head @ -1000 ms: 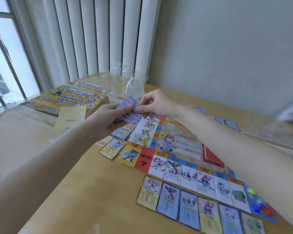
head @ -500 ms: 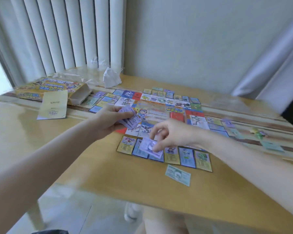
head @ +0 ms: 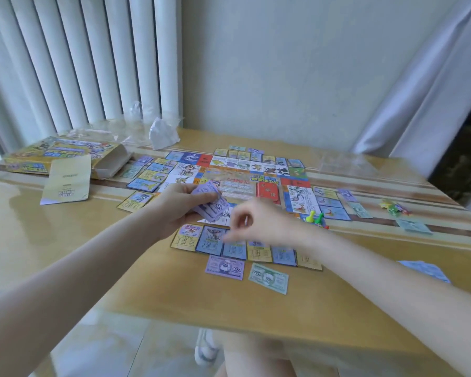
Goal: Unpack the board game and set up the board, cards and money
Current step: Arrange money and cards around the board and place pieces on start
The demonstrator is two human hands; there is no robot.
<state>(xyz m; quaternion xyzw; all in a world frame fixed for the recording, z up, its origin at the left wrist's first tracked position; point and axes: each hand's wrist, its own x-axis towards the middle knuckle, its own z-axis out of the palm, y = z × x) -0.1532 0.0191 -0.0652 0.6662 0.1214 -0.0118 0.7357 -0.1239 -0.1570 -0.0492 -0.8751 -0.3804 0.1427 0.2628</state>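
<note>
left hand [head: 180,206] grips purple money stack [head: 211,204], fingers curled round it, held above game board [head: 242,183]. right hand [head: 259,221] just beside, blurred, fingers curled, thumb near forefinger, nothing seen between them. below hands, row of property cards [head: 245,247] along board's near edge. nearer still, purple note [head: 225,267] and green note [head: 268,277] flat on worktop [head: 120,281], side by side, apart. yellow and green pawns [head: 315,217] on board right corner. open game box [head: 57,156] far left, beige leaflet [head: 67,179] leaning on it.

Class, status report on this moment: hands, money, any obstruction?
Left hand grips purple note stack. Right hand empty, fingers curled. Purple note beside green note. No obstruction.
</note>
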